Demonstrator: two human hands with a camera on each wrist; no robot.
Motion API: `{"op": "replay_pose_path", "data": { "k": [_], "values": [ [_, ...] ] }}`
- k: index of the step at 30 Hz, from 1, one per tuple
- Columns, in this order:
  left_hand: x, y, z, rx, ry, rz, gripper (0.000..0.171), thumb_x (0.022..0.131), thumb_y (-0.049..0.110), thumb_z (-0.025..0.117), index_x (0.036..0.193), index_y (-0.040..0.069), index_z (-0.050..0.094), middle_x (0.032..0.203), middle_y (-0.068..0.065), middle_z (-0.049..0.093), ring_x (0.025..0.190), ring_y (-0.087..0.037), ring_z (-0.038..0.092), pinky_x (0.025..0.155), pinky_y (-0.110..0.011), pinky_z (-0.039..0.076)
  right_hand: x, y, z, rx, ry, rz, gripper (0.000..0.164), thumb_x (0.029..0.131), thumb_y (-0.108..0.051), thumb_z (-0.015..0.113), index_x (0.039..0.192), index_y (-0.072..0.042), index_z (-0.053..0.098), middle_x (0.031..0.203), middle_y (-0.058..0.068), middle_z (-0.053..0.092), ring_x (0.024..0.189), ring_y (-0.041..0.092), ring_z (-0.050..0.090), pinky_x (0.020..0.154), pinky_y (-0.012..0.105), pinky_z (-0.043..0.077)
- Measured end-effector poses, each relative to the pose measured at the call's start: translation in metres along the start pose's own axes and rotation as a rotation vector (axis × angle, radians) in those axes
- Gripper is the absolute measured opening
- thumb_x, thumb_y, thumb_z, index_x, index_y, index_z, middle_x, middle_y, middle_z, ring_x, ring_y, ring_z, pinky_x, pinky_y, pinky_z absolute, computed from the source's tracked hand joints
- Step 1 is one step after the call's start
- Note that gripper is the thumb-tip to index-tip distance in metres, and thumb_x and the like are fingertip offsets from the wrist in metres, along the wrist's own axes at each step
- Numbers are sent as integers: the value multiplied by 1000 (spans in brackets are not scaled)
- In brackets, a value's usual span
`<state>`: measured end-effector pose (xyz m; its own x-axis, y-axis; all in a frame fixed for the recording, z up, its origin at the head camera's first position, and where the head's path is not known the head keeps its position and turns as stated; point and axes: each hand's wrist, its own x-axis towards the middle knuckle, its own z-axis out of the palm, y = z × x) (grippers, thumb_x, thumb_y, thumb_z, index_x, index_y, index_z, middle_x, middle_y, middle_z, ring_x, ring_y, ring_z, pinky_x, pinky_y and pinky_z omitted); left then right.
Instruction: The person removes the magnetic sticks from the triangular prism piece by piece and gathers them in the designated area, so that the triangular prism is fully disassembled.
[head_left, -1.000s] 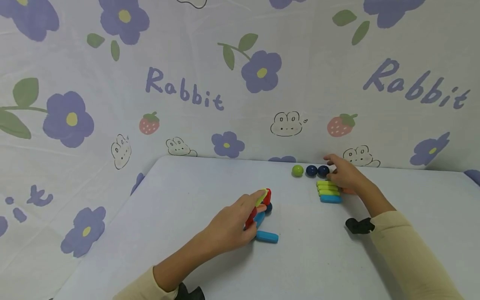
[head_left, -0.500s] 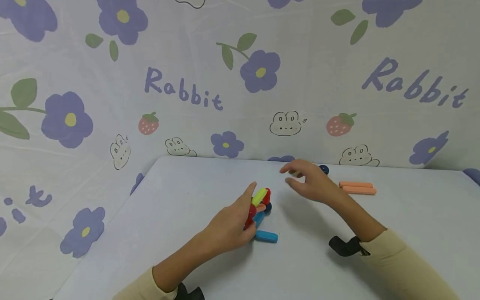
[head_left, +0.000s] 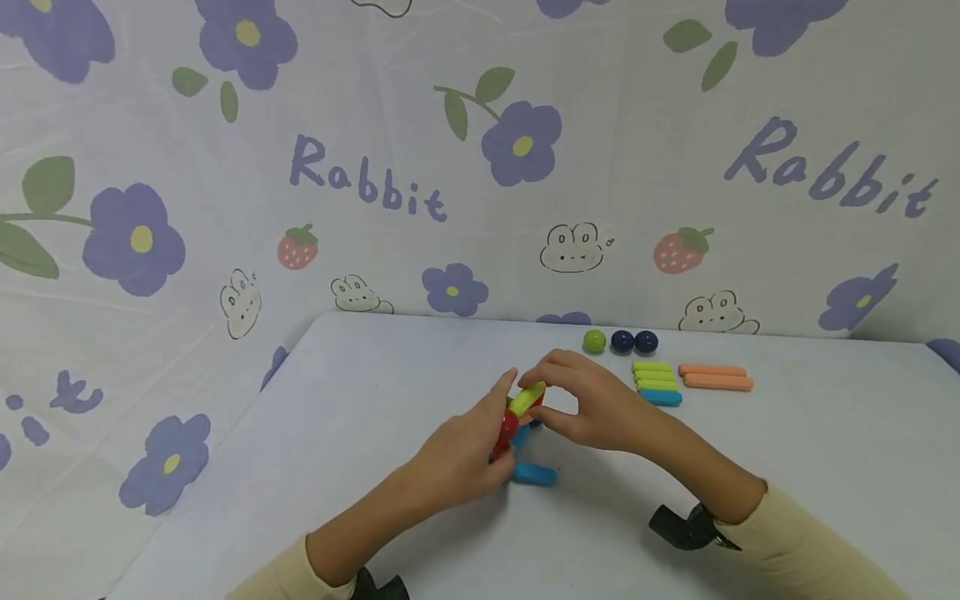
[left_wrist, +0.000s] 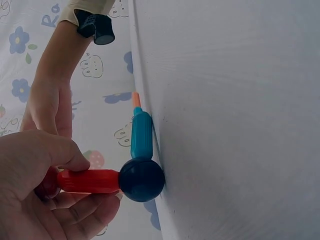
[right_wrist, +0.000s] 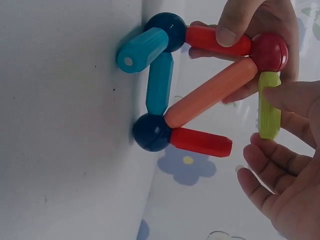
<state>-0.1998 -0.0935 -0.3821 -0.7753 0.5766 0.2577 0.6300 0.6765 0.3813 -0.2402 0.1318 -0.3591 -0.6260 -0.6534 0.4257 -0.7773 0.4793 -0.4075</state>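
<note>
A small frame of rods and balls (right_wrist: 200, 85) stands near the middle of the white table (head_left: 787, 450), held between two hands. The right hand (head_left: 592, 404), which a second ago was at the far row of loose pieces and half a second ago was crossing the table, is now at the frame, its fingertips pinching the lime rod (right_wrist: 269, 105) that hangs from the red ball (right_wrist: 270, 52). The left hand (head_left: 461, 454) has kept its place, thumb and fingers gripping a red rod (right_wrist: 217, 40) between the red ball and a dark blue ball (right_wrist: 167, 25).

Counted in the right wrist view, the frame has two red rods, two blue rods, one orange rod, one lime rod, two dark blue balls and one red ball.

At the far edge, uncovered again, lie one green ball (head_left: 594, 341), two navy balls (head_left: 633, 341), three lime sticks (head_left: 654, 376) stacked above one blue stick (head_left: 662, 397), and two orange sticks (head_left: 716, 377).
</note>
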Motion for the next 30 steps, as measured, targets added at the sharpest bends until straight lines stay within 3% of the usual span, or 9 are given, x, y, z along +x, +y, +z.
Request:
{"op": "replay_pose_path", "data": {
  "k": [11,17,22,27,30],
  "values": [
    [-1,-1,0,4,12,23,94,87,15,76,158,4,16,132,-9,57,101,-15,63,86,-26,54,-3,-2,4,55,40,54,31,85,-20,82,114,-16,72,104,-9,62,94,10,58,78,26,55],
    [-1,-2,0,3,9,23,91,88,15,75,158,4,17,137,-10,55,105,-16,63,88,-27,53,-3,-1,12,-52,61,59,24,84,-18,83,106,-15,71,93,-9,61,84,9,55,70,24,53],
    [0,-1,-1,7,-1,22,89,89,14,74,157,3,19,136,-11,56,101,-16,62,88,-29,54,-6,5,12,-116,54,27,23,84,-11,82,104,-12,70,93,-5,63,83,12,58,72,29,56],
    [1,-1,-1,-4,-17,-1,89,90,15,73,158,6,18,134,-9,57,92,-13,59,80,-21,54,-10,26,-3,-134,54,68,21,85,-4,79,105,-8,70,96,-1,66,84,14,58,75,31,55],
    [1,-1,0,-8,-10,8,88,90,14,73,158,6,18,132,-8,58,86,-12,56,70,-15,51,-15,49,-15,-128,48,169,19,88,1,75,105,-4,70,99,4,67,84,18,58,75,35,54]
  ]
}}
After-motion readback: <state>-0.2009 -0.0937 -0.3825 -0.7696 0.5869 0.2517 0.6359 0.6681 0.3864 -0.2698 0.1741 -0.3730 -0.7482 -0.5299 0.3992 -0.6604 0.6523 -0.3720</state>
